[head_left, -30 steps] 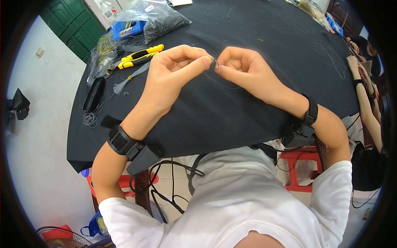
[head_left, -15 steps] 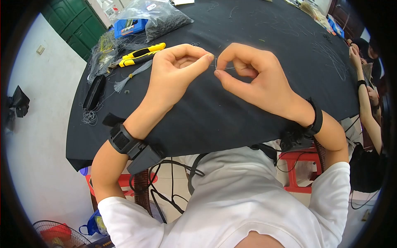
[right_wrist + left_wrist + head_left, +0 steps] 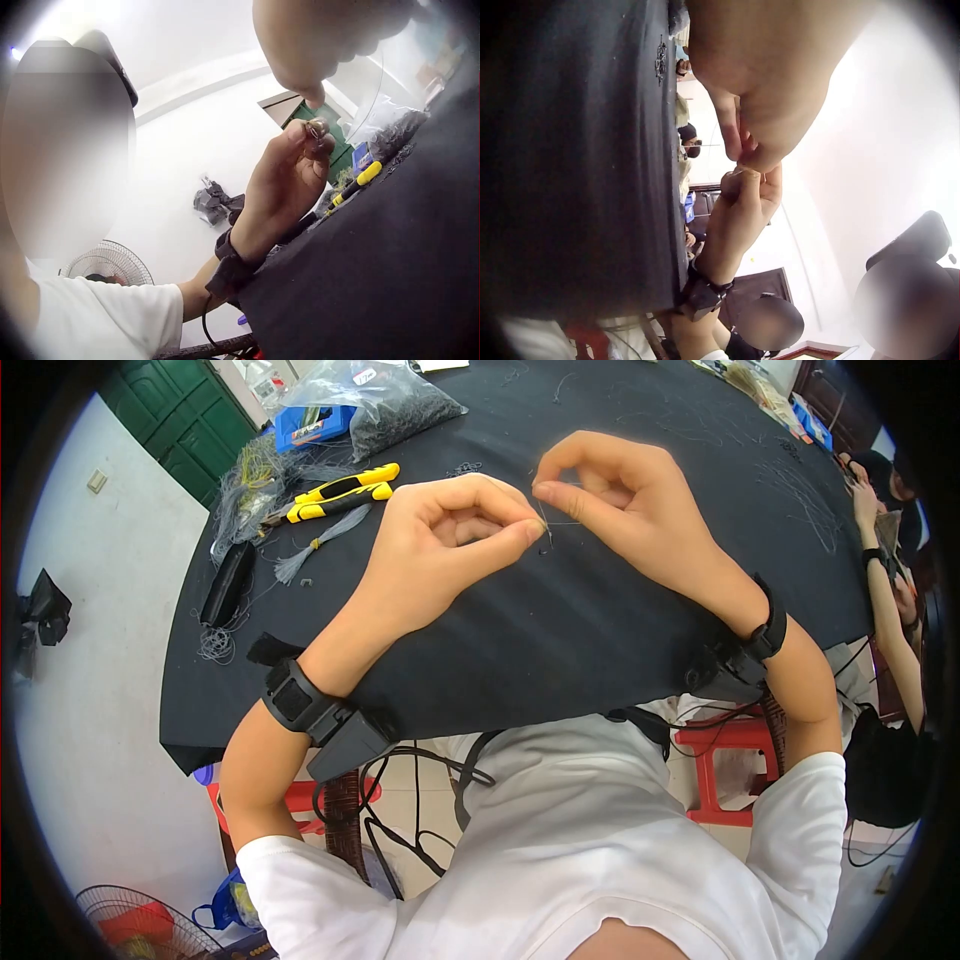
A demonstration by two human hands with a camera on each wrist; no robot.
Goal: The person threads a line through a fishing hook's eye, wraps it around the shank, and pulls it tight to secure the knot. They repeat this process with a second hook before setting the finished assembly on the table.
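In the head view my left hand (image 3: 430,555) pinches a small dark metal hook (image 3: 546,541) between thumb and forefinger, its lower end poking out below the fingertips. A thin, clear fishing line (image 3: 566,523) runs from there to the right. My right hand (image 3: 635,490) is just above and to the right, thumb and forefinger together on a strand of the line that leads down to the hook. Shiny metal shows at the left fingertips in the right wrist view, where the left hand (image 3: 281,176) faces the camera. Fingers hide most of the hook.
On the black-covered table (image 3: 480,660), yellow-and-black pliers (image 3: 345,492) lie left of my hands. Near them are a tied line bundle (image 3: 320,546), a black case (image 3: 229,584), tangled line (image 3: 245,490) and a plastic bag of small dark pieces (image 3: 400,415). Another person's arm (image 3: 890,600) shows at right.
The hands were fingertip to fingertip, then drew slightly apart. Now my right hand has risen above the left with the line, while the left has shifted a little right with the hook.
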